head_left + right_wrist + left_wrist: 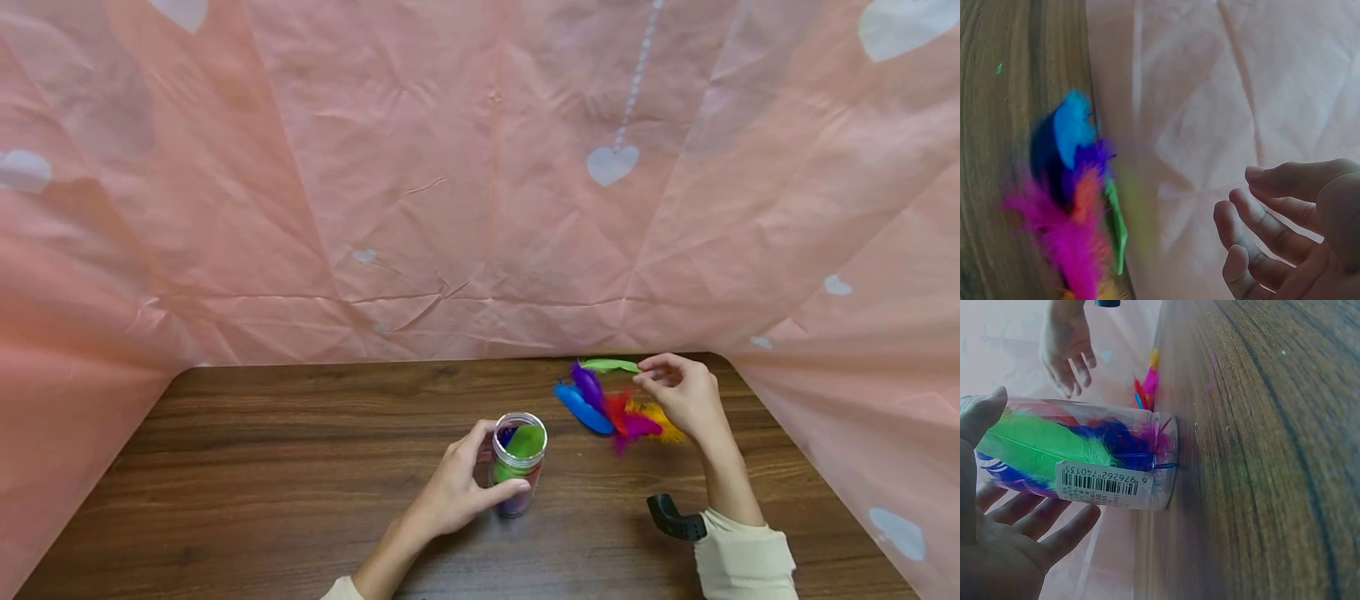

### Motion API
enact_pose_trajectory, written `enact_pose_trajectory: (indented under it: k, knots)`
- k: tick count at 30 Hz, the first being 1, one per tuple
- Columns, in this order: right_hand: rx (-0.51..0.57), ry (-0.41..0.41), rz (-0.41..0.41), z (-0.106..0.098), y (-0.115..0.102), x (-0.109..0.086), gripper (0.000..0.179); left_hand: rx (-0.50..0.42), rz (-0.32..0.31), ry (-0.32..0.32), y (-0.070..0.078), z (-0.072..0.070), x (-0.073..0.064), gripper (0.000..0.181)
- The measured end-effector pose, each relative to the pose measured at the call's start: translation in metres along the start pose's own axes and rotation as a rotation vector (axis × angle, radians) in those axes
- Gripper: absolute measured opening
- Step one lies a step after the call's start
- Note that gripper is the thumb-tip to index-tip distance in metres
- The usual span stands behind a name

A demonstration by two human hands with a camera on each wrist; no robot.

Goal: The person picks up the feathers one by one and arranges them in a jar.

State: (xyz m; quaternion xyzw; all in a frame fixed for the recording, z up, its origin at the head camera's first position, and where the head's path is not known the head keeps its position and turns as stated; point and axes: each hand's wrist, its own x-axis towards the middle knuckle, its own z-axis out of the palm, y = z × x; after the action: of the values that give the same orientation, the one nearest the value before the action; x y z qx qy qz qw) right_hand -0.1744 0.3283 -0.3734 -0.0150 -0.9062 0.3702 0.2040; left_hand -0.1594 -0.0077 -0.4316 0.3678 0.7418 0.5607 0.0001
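Note:
My left hand (456,486) grips a clear plastic jar (517,492) that stands upright on the table with its mouth uncovered. Green, blue and red feathers fill it, and a barcode label (1107,483) shows on its side in the left wrist view. My right hand (686,396) hovers above the table's far right, its fingers loosely bent and, in the right wrist view, holding nothing. Close to its fingertips lies a green feather (609,365). Beside that are a purple feather (588,385), a blue feather (581,408), a red one (617,410), a magenta one (639,427) and a yellow-orange one (663,421).
The brown wooden table (300,467) ends at a pink sheet (465,208) with white hearts, which rises behind and along both sides. A black curved piece (675,518) sits at the right wrist. In the right wrist view, a yellow-green blur (1138,209) shows near the feathers.

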Motion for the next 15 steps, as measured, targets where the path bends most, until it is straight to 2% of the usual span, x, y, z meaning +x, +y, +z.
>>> enact_pose_trajectory:
  k: [8,12,15]
  knots:
    - [-0.014,-0.019,0.041,0.009,0.017,0.004,0.012,0.003,-0.025,0.004,0.002,-0.001,-0.002,0.054]
    - [-0.030,-0.014,0.054,0.011,0.024,0.007,0.011,0.001,-0.026,0.000,0.002,-0.001,0.000,0.055]
    - [-0.065,-0.039,0.064,0.014,0.030,0.010,0.010,0.000,-0.019,0.000,0.000,-0.001,-0.001,0.054]
